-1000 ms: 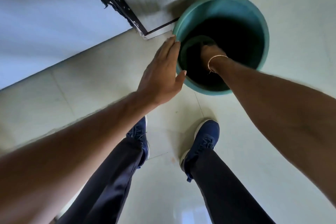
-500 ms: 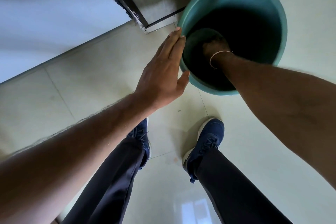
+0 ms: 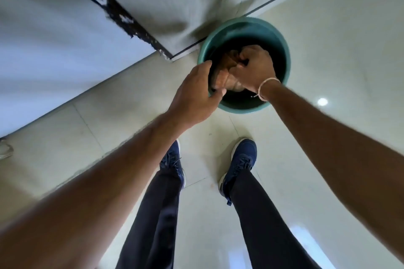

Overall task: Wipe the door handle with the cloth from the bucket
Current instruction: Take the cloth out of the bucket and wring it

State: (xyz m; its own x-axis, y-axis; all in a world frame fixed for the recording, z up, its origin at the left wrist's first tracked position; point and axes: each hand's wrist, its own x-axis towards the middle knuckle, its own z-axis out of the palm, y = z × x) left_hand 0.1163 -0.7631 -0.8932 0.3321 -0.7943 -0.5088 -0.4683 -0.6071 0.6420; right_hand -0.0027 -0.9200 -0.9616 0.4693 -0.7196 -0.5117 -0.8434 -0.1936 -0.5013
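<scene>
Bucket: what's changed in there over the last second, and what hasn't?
The right hand, which was reaching deep into the bucket, has come up to rim height with a brownish cloth in its grip. The left hand has curled its fingers over the near rim beside the cloth. The bucket remains on the floor by the door corner; both feet are unmoved.

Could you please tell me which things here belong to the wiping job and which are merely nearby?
Part of the job:
- round teal plastic bucket
- bunched brown cloth
- right hand gripping it
- left hand by the rim

Merely nearby:
- dark blue lace-up shoes
- pale floor tiles
- thin wrist bracelet
</scene>
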